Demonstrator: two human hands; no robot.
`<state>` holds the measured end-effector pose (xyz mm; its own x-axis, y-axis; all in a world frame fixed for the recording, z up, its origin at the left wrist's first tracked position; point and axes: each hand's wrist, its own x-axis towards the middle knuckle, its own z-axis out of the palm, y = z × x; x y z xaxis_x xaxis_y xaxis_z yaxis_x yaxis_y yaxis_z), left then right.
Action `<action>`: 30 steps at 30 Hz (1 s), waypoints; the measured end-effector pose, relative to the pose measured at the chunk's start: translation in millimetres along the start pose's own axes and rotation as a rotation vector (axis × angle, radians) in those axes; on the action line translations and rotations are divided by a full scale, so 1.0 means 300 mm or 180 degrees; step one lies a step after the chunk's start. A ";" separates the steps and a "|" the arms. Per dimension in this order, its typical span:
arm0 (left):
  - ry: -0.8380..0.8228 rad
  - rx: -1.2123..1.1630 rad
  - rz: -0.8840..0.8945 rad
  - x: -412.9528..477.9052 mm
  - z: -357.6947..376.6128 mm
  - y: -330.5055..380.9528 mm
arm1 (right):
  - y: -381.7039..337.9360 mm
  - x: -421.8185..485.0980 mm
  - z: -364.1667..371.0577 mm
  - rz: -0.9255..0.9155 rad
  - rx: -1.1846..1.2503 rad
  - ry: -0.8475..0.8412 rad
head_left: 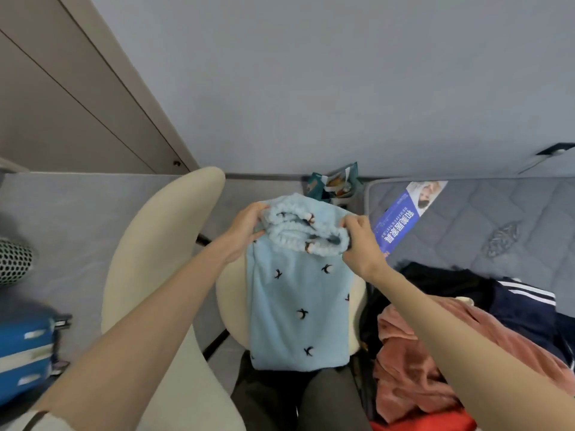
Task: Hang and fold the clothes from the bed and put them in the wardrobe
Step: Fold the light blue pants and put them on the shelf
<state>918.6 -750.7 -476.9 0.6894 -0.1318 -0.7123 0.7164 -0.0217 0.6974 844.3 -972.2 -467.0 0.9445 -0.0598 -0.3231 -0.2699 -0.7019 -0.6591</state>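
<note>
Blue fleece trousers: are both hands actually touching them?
Touching. The head view shows the left hand and the right hand each gripping the elastic waistband of the blue fleece trousers, fingers curled into the fabric.

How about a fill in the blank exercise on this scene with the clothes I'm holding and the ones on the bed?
1. The fleece trousers held up in front are light ____.
2. The left hand and the right hand grip the trousers at the ruffled elastic ____.
3. The navy garment on the mattress bears ____ stripes.
4. The pink garment lies on the person's ____ side.

Missing words: blue; waistband; white; right.
</note>
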 end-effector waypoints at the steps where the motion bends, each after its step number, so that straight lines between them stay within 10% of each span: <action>1: 0.0086 -0.0106 -0.0083 0.027 0.007 -0.036 | 0.042 0.009 0.037 -0.0024 -0.0078 -0.0181; 14: 0.0871 -0.0100 -0.1129 0.232 0.042 -0.501 | 0.320 0.111 0.353 0.2232 0.1838 -0.0461; 21: 0.0636 0.0760 -0.0547 0.221 0.040 -0.565 | 0.388 0.097 0.388 0.2144 0.1182 -0.0163; 25: 0.1849 0.1405 -0.0709 0.192 0.074 -0.518 | 0.374 0.082 0.368 0.1843 0.0320 0.0182; 30: 0.1630 0.2738 0.1301 0.270 0.164 -0.391 | 0.271 0.206 0.343 -0.0140 -0.0903 0.0626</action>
<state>885.0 -807.6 -612.5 0.9651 0.1386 -0.2223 0.2439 -0.7850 0.5695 861.4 -959.8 -610.4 0.9796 -0.1412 -0.1432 -0.1912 -0.8746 -0.4456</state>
